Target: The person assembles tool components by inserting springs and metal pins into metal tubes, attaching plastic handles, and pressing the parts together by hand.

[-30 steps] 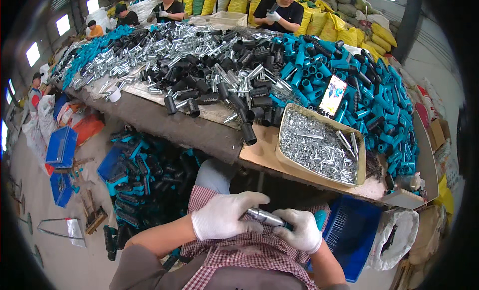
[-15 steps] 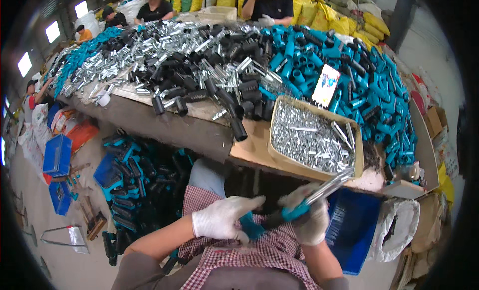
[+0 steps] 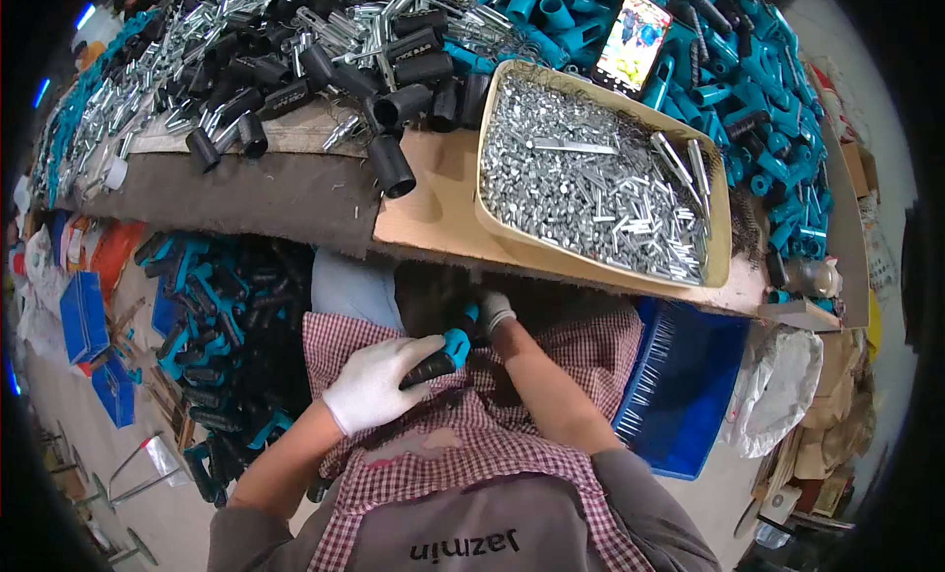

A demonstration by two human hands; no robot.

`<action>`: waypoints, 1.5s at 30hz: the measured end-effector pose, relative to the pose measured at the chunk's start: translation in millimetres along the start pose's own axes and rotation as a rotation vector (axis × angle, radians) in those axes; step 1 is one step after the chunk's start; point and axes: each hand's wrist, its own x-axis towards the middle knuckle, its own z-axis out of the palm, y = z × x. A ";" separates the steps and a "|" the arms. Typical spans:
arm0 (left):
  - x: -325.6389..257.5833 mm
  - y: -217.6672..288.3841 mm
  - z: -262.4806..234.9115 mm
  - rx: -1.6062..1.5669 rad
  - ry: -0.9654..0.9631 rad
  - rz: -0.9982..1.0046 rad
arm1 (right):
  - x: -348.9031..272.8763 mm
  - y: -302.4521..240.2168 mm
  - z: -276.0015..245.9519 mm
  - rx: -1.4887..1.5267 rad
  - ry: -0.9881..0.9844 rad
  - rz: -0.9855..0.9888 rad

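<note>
My left hand [image 3: 379,383], in a white glove, is closed round a teal and black handle [image 3: 433,365] above my checked apron. The handle's teal end points toward the table edge, and the fingers hide part of its black grip. Beyond it, my right hand [image 3: 496,311], also gloved, is reached forward into the shadow below the table edge. It appears curled, and a small teal part [image 3: 472,313] shows right beside it. Whether that part is in its grip is hard to see, since shadow hides most of the fingers.
A cream tray [image 3: 484,183] of small silver pins stands on the table, with a phone [image 3: 633,42] behind it. Black sleeves [image 3: 392,166] and teal handles [image 3: 724,50] lie heaped around. A blue bin [image 3: 689,454] stands right; finished-looking handles [image 3: 221,350] pile up left.
My right hand has moved left and forward, under the table edge; the silver rods seen at it are out of sight. My left hand has shifted left and up with the handle. The view has tilted down.
</note>
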 end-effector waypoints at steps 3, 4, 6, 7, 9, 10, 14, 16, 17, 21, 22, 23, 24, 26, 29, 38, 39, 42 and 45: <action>6.9 -14.2 23.6 -0.001 -0.016 -0.051 | 2.0 10.6 38.5 -0.116 -0.081 0.036; 8.6 -18.2 32.2 0.035 -0.041 -0.042 | 0.2 11.1 46.3 -0.089 -0.084 0.074; 11.3 -23.6 48.3 0.050 -0.081 -0.034 | -2.4 11.4 55.8 -0.050 -0.078 0.117; 14.2 -25.6 55.2 0.060 -0.102 -0.021 | -2.2 11.6 58.2 -0.034 -0.072 0.130; 21.1 -27.6 65.9 0.059 -0.077 -0.024 | 2.2 14.2 58.6 -0.011 -0.060 0.147; 25.2 -28.1 69.2 0.064 -0.089 -0.054 | 5.0 15.6 57.9 0.002 -0.050 0.151; 36.4 -29.2 72.3 0.030 -0.104 -0.108 | 11.7 21.1 56.6 0.036 -0.029 0.160; 39.0 -27.4 73.3 0.025 -0.100 -0.130 | 10.8 23.9 57.8 0.053 -0.021 0.169; 41.2 -25.2 75.7 0.011 -0.044 -0.121 | 9.8 24.6 58.9 0.062 -0.013 0.170; 54.6 -11.5 95.8 0.058 -0.106 -0.282 | 7.0 26.3 54.9 0.091 0.033 0.165; 60.0 -8.4 102.8 0.067 -0.133 -0.302 | 5.9 26.0 49.5 0.094 0.050 0.171; 64.3 -6.3 109.2 0.063 -0.134 -0.327 | 5.1 24.0 42.5 0.096 0.070 0.165; 67.9 -6.0 114.3 0.066 -0.132 -0.342 | 2.9 21.4 33.4 0.097 0.089 0.161; 72.2 -11.0 120.7 0.046 -0.157 -0.377 | -4.3 12.4 11.6 0.084 0.125 0.135; 75.1 -24.9 126.9 0.034 -0.162 -0.381 | -25.4 -3.3 -25.0 -0.097 0.215 -0.068; 95.1 -32.6 149.5 0.019 -0.219 -0.531 | -42.7 -65.9 -30.2 0.738 0.695 0.402; 95.7 -33.2 145.3 0.048 -0.209 -0.494 | -47.1 -64.1 -33.6 0.791 0.689 0.293; 92.1 -34.9 134.7 0.069 -0.220 -0.404 | -53.9 -55.9 -42.1 1.226 0.530 0.273; 95.1 -35.3 137.4 0.026 -0.262 -0.437 | -50.5 -50.4 -36.6 0.992 0.573 0.315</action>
